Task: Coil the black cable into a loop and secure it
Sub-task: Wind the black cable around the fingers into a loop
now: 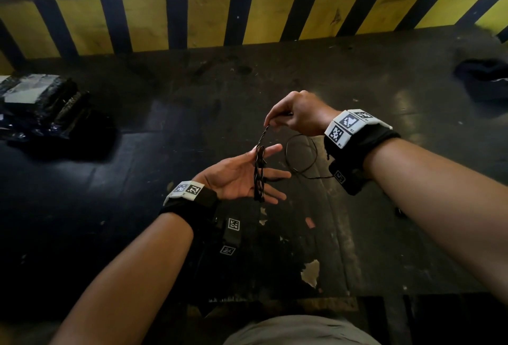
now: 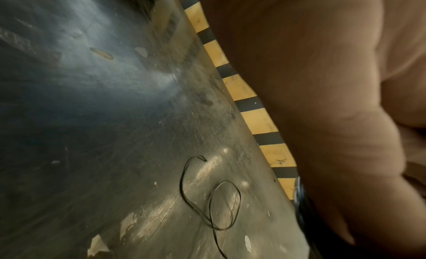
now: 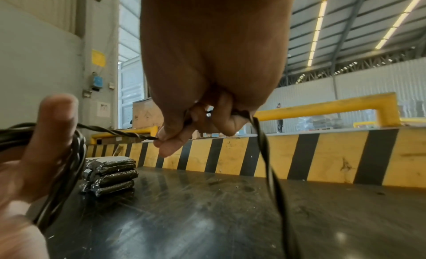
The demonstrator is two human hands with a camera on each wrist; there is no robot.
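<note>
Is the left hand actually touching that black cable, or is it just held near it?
Touching. In the head view the black cable is wound in turns around the straight fingers of the left hand.

No text, brand or number is readable. The wristbands (image 1: 347,124) carry only black-and-white square marker patterns, their small print too tiny to make out; a yellow wall notice (image 3: 98,57) beyond the fingers (image 3: 166,146) is blurred.
</note>
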